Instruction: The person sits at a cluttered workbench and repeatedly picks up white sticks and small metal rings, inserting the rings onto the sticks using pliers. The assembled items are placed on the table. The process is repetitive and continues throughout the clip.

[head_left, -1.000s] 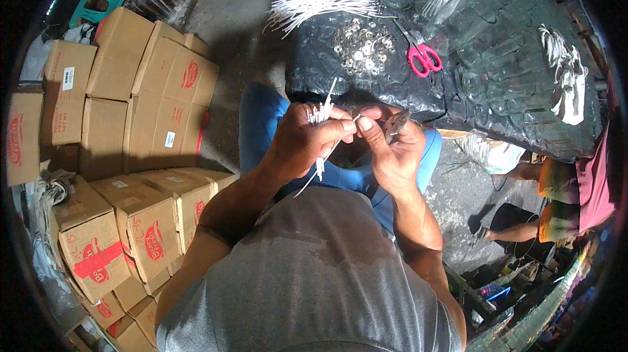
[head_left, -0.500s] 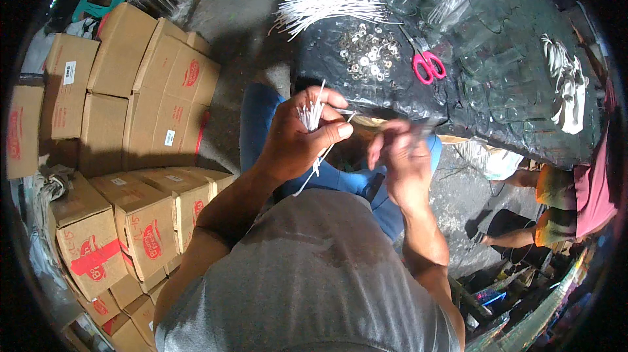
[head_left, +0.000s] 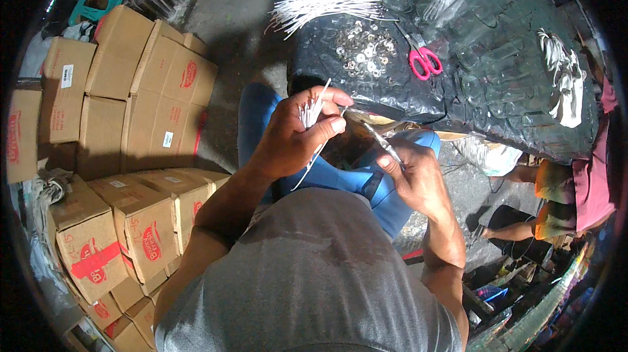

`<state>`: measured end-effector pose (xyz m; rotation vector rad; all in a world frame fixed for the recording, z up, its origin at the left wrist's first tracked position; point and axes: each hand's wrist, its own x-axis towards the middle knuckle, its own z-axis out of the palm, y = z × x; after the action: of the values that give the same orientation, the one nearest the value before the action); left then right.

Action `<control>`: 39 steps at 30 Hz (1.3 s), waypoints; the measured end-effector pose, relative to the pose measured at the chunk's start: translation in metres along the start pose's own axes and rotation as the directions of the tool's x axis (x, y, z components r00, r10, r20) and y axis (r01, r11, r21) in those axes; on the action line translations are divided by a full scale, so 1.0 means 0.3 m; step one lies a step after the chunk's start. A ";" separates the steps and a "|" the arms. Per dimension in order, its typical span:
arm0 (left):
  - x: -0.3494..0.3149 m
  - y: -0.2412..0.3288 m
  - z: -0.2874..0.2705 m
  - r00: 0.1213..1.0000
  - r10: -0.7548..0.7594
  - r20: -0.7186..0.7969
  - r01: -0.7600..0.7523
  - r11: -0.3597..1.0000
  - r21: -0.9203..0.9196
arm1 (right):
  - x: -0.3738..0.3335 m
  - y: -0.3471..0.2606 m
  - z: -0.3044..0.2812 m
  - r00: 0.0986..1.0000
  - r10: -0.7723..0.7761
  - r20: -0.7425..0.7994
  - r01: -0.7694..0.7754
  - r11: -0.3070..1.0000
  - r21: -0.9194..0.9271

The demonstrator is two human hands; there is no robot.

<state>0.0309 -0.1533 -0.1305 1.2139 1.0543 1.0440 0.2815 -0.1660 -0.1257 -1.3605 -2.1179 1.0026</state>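
Two hands working white wicks just below the edge of the dark counter

The left hand [head_left: 294, 133] has its fingers [head_left: 335, 125] curled tight around a small bundle of white wicks [head_left: 311, 111], long axis pointing up and slightly right toward the counter [head_left: 497, 110] edge just above. The right hand [head_left: 418, 178], lower and to the right, pinches a thin metal tool [head_left: 379, 140] slanting up-left. Beyond the fingers on the counter lie metal discs [head_left: 363, 54], loose wicks [head_left: 327, 2] and pink scissors [head_left: 424, 61]; cardboard boxes [head_left: 131, 90] crowd the left.
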 end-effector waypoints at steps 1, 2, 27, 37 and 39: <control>-0.001 0.001 -0.001 1.000 -0.006 0.004 0.006 1.000 -0.009 | 0.006 -0.007 -0.008 0.998 0.021 0.060 -0.018 0.998 -0.054; -0.001 0.005 0.000 1.000 -0.013 0.010 0.013 1.000 -0.017 | 0.017 -0.041 -0.019 0.996 0.035 0.083 -0.029 0.997 -0.071; 0.006 -0.012 0.036 0.985 0.175 0.007 -0.169 0.939 0.300 | 0.075 0.005 0.016 0.990 -0.137 0.028 0.138 0.989 -0.059; -0.069 0.033 -0.061 0.981 0.174 0.086 -0.194 0.897 0.398 | 0.062 0.031 -0.022 0.979 -0.144 -0.143 0.133 0.987 -0.087; -0.076 0.041 -0.116 0.977 0.164 0.138 -0.212 0.844 0.492 | 0.063 0.016 -0.051 0.970 -0.140 -0.198 0.125 0.988 -0.089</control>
<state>-0.0082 -0.1680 -0.1190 1.8060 1.1958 0.8700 0.2866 -0.1424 -0.1201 -1.2782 -2.0794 0.7044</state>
